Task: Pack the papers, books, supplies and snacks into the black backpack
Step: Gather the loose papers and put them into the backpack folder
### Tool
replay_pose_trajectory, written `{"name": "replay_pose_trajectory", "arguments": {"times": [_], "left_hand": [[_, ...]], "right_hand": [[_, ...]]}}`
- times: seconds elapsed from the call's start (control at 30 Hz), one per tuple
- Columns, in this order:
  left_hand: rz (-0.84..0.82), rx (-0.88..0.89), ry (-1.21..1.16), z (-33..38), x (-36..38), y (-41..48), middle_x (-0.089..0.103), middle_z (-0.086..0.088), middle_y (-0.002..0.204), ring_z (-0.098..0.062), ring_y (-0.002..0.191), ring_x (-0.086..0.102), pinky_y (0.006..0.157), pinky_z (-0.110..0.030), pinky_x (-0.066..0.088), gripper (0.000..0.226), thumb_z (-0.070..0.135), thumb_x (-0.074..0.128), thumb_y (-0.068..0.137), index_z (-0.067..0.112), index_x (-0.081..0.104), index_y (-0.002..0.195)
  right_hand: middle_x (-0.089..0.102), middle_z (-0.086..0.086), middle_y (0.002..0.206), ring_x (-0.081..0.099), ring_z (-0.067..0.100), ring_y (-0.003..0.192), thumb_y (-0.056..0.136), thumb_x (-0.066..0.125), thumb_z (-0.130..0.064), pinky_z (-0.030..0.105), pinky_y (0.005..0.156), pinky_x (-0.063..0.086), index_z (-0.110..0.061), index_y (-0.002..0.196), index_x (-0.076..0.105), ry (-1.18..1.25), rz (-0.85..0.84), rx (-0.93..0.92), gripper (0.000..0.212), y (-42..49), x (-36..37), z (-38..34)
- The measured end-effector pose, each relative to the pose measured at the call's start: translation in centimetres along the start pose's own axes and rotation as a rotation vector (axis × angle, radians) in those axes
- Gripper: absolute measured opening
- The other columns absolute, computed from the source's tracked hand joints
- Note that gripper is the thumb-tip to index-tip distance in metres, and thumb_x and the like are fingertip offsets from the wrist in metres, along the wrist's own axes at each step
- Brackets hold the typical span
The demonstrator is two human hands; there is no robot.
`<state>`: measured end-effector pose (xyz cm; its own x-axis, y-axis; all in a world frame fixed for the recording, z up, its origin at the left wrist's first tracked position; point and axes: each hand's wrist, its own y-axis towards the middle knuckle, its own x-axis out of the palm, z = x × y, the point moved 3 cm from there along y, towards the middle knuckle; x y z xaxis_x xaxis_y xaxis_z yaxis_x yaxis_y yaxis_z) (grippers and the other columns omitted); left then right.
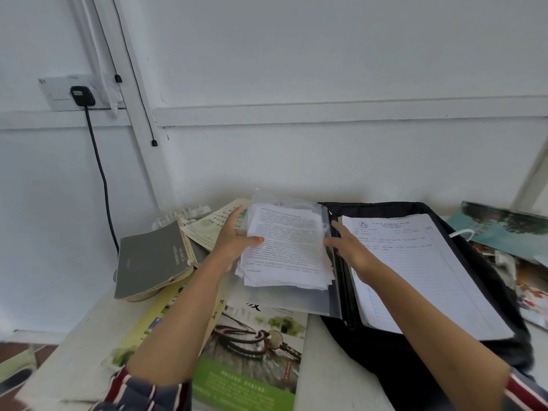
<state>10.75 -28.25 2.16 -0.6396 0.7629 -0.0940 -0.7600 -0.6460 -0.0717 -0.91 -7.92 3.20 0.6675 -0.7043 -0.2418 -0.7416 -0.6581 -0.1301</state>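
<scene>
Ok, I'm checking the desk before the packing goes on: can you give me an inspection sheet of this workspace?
Surface: pale table, mostly covered.
Job's things: black backpack lies open at right, lined sheet on it; clear folder of printed papers beside it.
Clutter: grey book, green magazine, teal book.
Hands: left hand and right hand each pinch one side of the clear folder.
Cables: black cable hangs from wall socket; white power strip behind the books.
Surroundings: white wall.
</scene>
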Motion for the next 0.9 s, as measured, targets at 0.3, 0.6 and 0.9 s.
{"name": "replay_pose_trajectory", "arguments": {"times": [0.3, 0.6, 0.9], "left_hand": [[0.009, 0.042, -0.052, 0.0, -0.5, -0.5, 0.067, -0.012, 0.091, -0.021, 0.086, 0.065, 0.068, -0.032, 0.051, 0.093, -0.016, 0.066, 0.073, 0.026, 0.026, 0.145], [-0.003, 0.041, -0.042, 0.0, -0.7, -0.7, 0.067, -0.011, 0.093, -0.024, 0.095, 0.063, 0.083, -0.04, 0.05, 0.096, -0.016, 0.068, 0.071, 0.028, 0.026, 0.145], [-0.049, 0.037, -0.073, 0.6, -0.5, -1.3, 0.059, -0.017, 0.125, -0.027, 0.103, 0.062, 0.075, -0.037, 0.053, 0.1, -0.019, 0.069, 0.068, 0.03, 0.026, 0.144]], "right_hand": [[0.057, 0.012, 0.1, 0.06, 0.019, 0.075, 0.093, 0.049, -0.005, 0.022, 0.067, 0.051, -0.015, 0.146, 0.021, -0.041, 0.025, 0.116, 0.061, -0.7, 0.1, 1.6], [0.057, 0.014, 0.103, 0.053, 0.02, 0.083, 0.09, 0.055, -0.011, 0.031, 0.073, 0.05, -0.014, 0.143, 0.022, -0.073, 0.053, 0.155, 0.062, -0.7, 1.9, 1.5], [0.06, 0.023, 0.114, 0.06, 0.033, 0.101, 0.085, 0.053, -0.006, 0.036, 0.081, 0.05, -0.003, 0.121, 0.048, 0.242, 0.025, 0.295, 0.037, -1.4, 2.8, 1.4]]}}
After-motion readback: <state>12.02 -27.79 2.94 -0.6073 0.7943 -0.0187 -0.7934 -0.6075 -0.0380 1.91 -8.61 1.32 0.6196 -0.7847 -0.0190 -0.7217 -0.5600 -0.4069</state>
